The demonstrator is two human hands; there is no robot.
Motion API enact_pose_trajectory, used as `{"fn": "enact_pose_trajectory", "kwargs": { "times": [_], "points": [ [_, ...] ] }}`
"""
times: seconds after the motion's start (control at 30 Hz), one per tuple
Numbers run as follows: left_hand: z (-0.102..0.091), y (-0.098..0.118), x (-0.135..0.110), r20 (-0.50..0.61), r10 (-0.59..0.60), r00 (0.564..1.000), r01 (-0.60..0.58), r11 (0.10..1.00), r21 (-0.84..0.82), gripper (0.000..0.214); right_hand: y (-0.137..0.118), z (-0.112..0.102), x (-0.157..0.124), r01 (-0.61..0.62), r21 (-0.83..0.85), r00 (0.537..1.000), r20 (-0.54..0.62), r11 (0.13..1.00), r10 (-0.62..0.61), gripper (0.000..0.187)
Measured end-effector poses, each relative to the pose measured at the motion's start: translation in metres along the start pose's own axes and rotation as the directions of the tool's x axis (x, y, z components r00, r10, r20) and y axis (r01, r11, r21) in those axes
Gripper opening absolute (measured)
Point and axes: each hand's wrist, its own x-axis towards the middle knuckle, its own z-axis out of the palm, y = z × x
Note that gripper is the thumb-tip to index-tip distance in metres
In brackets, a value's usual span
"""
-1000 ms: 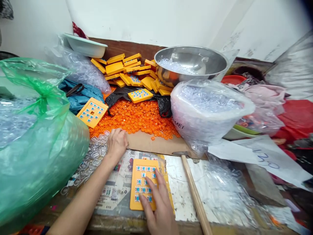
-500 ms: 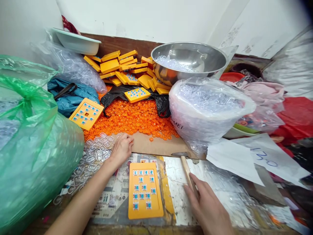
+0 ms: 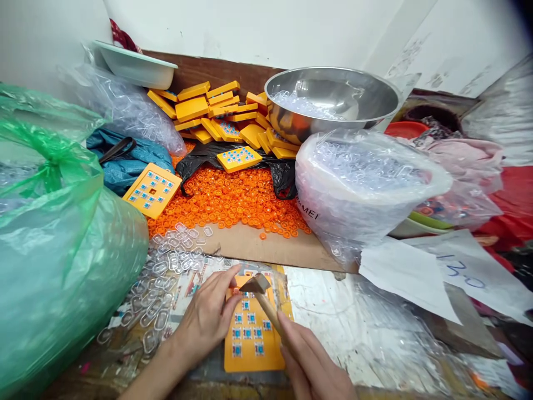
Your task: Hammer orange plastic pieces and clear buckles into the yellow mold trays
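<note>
A yellow block (image 3: 272, 358) lies flat on the work surface, with rows of small blue-and-white pieces (image 3: 247, 333) set in its recess. My left hand (image 3: 206, 311) is at its top left corner, thumb and forefinger closed around what looks like a small orange piece (image 3: 236, 290). My right hand (image 3: 310, 358) grips the wooden handle of a small hammer (image 3: 270, 312). The hammer's head is over the block's upper end, close to my left fingertips, and hides some of the top row. Whether it touches anything cannot be told.
Orange rings (image 3: 233, 194) are heaped behind a cardboard strip (image 3: 266, 248). Clear plastic pieces (image 3: 160, 294) lie left, beside a green bag (image 3: 70, 266). Yellow blocks (image 3: 191, 109) are piled behind. A steel bowl (image 3: 358, 100), a filled plastic bag (image 3: 350, 205) and paper (image 3: 403, 272) are right.
My left hand has come from the cardboard's edge by the orange rings to the block's top corner. My right hand has lifted the hammer and brought it left over the block.
</note>
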Motion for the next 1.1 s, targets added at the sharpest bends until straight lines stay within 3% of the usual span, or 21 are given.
{"fn": "enact_pose_trajectory", "kwargs": {
  "times": [0.1, 0.2, 0.27, 0.37, 0.47, 0.57, 0.7, 0.93, 1.03, 1.1],
  "points": [
    [0.003, -0.005, -0.001, -0.033, -0.004, 0.999, 0.003, 0.999, -0.033, 0.051, -0.003, 0.004, -0.001, 0.034, -0.030, 0.997, -0.070, 0.999, -0.036, 0.058],
    [0.005, -0.006, -0.006, -0.065, -0.027, 0.998, 0.023, 0.998, -0.053, 0.050, -0.002, 0.005, -0.001, 0.011, -0.011, 1.000, 0.003, 1.000, -0.011, 0.058],
    [0.003, -0.007, -0.007, -0.056, -0.060, 0.997, 0.056, 0.996, -0.072, 0.053, -0.002, 0.005, -0.003, -0.042, 0.057, 0.999, 0.036, 0.997, 0.040, 0.055],
    [-0.007, -0.011, 0.006, -0.023, -0.116, 0.993, 0.117, 0.993, 0.021, 0.051, 0.000, 0.008, -0.005, -0.194, 0.201, 0.974, -0.077, 0.960, 0.213, 0.042],
    [-0.017, -0.024, 0.043, -0.084, -0.134, 0.987, 0.150, 0.962, 0.227, 0.021, 0.003, 0.012, -0.003, -0.417, 0.354, 0.853, -0.165, 0.837, 0.495, 0.039],
    [-0.017, -0.042, 0.087, -0.110, -0.177, 0.978, 0.202, 0.931, 0.302, 0.021, 0.005, 0.016, 0.002, -0.554, 0.500, 0.721, -0.111, 0.666, 0.684, 0.055],
    [-0.011, -0.052, 0.116, -0.060, -0.217, 0.974, 0.224, 0.911, 0.346, 0.021, 0.005, 0.017, 0.001, -0.586, 0.579, 0.654, -0.076, 0.567, 0.753, 0.061],
    [-0.005, -0.046, 0.107, 0.104, -0.172, 0.980, 0.131, 0.940, 0.315, 0.023, 0.009, 0.021, -0.005, -0.581, 0.620, 0.630, -0.068, 0.528, 0.774, 0.062],
    [-0.002, -0.046, 0.107, 0.099, -0.166, 0.981, 0.128, 0.942, 0.310, 0.026, 0.011, 0.025, -0.007, -0.568, 0.570, 0.666, -0.104, 0.593, 0.739, 0.058],
    [-0.002, -0.039, 0.099, 0.089, -0.144, 0.986, 0.114, 0.951, 0.286, 0.029, 0.011, 0.026, -0.010, -0.529, 0.499, 0.720, -0.164, 0.686, 0.675, 0.053]
  ]
}}
